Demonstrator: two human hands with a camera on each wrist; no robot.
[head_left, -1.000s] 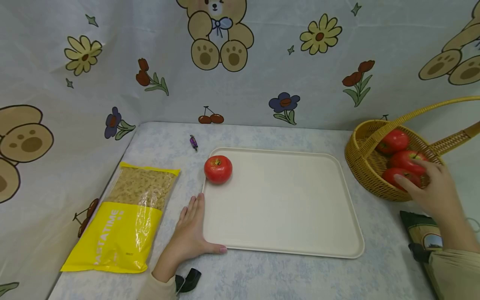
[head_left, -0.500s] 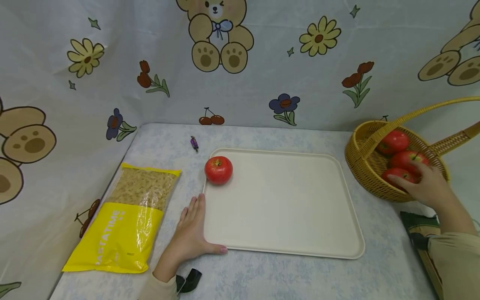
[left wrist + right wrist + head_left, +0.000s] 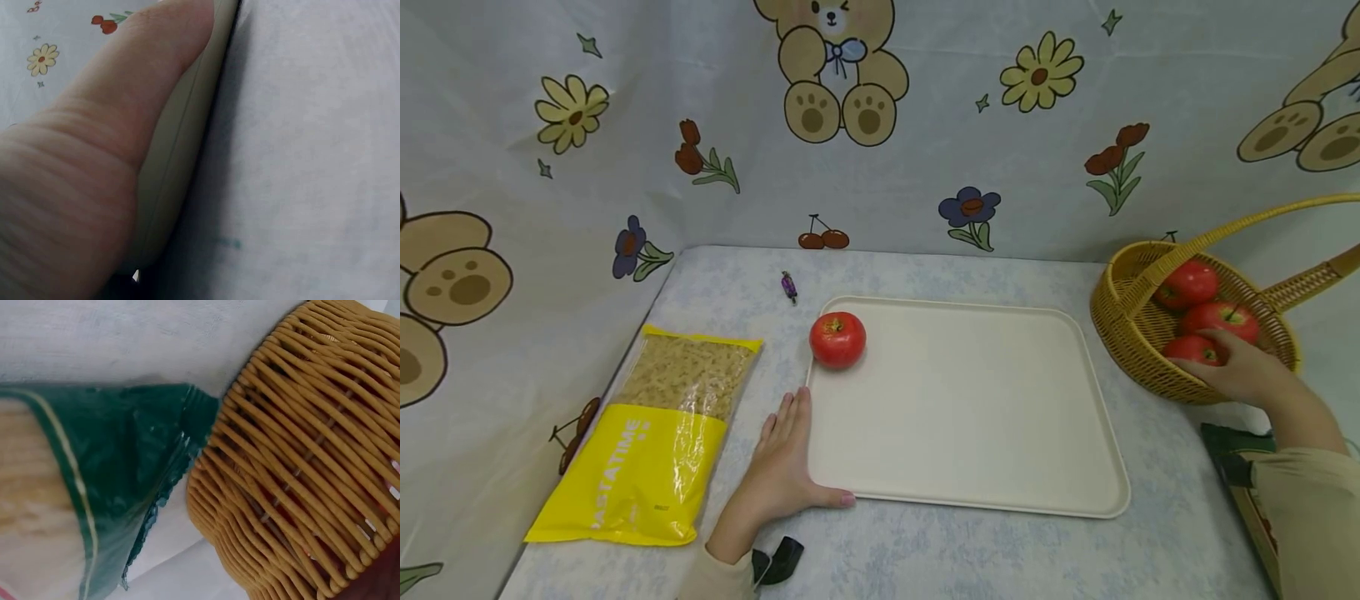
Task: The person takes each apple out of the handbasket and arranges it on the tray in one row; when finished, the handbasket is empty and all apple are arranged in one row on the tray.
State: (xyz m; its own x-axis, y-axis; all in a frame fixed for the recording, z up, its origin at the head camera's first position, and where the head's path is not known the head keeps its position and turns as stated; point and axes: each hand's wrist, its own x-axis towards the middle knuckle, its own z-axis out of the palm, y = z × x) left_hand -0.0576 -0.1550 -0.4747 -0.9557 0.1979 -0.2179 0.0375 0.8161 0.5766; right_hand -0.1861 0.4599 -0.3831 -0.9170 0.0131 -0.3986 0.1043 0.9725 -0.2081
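My left hand (image 3: 781, 467) lies at the near left corner of a cream tray (image 3: 977, 408), fingers straight along its left side and thumb by its front edge. In the left wrist view the thumb (image 3: 131, 87) touches the tray's side wall (image 3: 172, 156). One red apple (image 3: 838, 340) sits on the tray's far left corner. On the right, my right hand (image 3: 1251, 375) reaches into a wicker basket (image 3: 1120, 325) and grips the front apple (image 3: 1191, 350), partly covering it. Behind it in the basket are a second apple (image 3: 1221, 319) and a third apple (image 3: 1189, 284).
A yellow pasta bag (image 3: 655, 450) lies left of the tray. Behind the tray is a small purple wrapped candy (image 3: 788, 287). A green bag (image 3: 150, 450) lies beside the basket, partly under the right forearm. The basket's tall handle (image 3: 1262, 218) arches above the apples.
My right hand has shifted slightly down and left from between the basket's apples to round the front one. The left hand, tray and apple on it have stayed put.
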